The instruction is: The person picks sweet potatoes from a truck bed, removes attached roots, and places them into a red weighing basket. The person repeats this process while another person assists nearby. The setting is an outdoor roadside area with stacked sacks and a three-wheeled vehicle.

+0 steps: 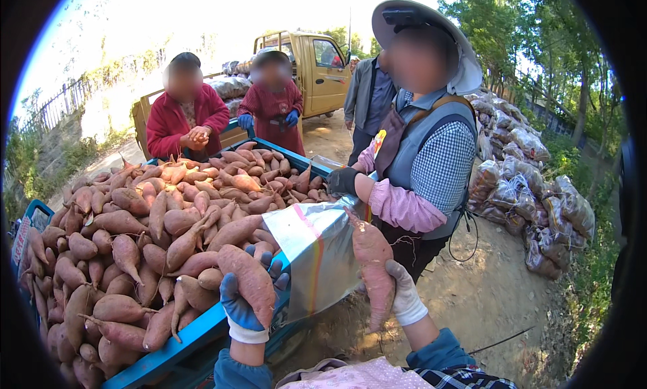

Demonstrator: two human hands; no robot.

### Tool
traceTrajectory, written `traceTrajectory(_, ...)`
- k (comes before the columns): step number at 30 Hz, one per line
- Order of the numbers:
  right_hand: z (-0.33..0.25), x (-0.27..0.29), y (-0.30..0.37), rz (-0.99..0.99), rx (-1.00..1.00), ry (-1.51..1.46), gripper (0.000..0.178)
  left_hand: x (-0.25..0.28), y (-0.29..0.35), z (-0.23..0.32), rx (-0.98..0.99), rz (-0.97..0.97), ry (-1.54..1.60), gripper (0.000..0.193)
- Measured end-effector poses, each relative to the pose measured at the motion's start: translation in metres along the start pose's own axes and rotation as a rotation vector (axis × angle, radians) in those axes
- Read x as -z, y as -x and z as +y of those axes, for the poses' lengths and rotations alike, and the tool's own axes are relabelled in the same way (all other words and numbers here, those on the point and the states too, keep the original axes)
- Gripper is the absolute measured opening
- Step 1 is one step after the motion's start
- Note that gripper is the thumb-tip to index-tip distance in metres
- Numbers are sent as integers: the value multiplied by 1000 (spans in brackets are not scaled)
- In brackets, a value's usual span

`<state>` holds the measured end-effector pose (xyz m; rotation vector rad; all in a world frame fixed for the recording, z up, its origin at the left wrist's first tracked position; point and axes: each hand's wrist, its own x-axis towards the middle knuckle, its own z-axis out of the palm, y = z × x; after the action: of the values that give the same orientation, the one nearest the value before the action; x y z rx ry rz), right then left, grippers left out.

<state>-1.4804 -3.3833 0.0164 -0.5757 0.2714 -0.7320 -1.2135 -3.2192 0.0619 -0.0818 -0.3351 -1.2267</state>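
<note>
My left hand (244, 311), in a blue and white work glove, is closed around a large sweet potato (251, 281) above the near rim of the blue cart (192, 335). In my right hand (404, 295), gloved in grey-white, is another long sweet potato (373, 264), held upright with its thin root end at the top. Between the two hands a clear plastic bag (317, 261) with coloured stripes hangs over the cart's side. A big heap of sweet potatoes (128, 254) fills the cart to my left.
At the right a person (424, 140) in a hat rests a dark-gloved hand at the cart. Two people (185, 113) in red stand behind the heap. Farther back are a yellow truck (323, 72) and another person (367, 96). Filled bags (519, 193) lie piled on the dirt ground.
</note>
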Motion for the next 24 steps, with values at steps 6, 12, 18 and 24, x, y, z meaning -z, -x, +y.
traceTrajectory(6,48,-90,-38,-114,104,231,65,-6,6,-12,-20,7,-319,92)
traceTrajectory(12,88,-109,-51,-144,621,1238,72,16,-1,-2,-144,-86,-529,91)
traceTrajectory(18,63,-121,-88,-385,753,1171,36,12,9,16,-238,-237,-403,94)
traceTrajectory(24,48,-124,-146,-447,469,763,51,19,16,26,-305,-142,-410,94)
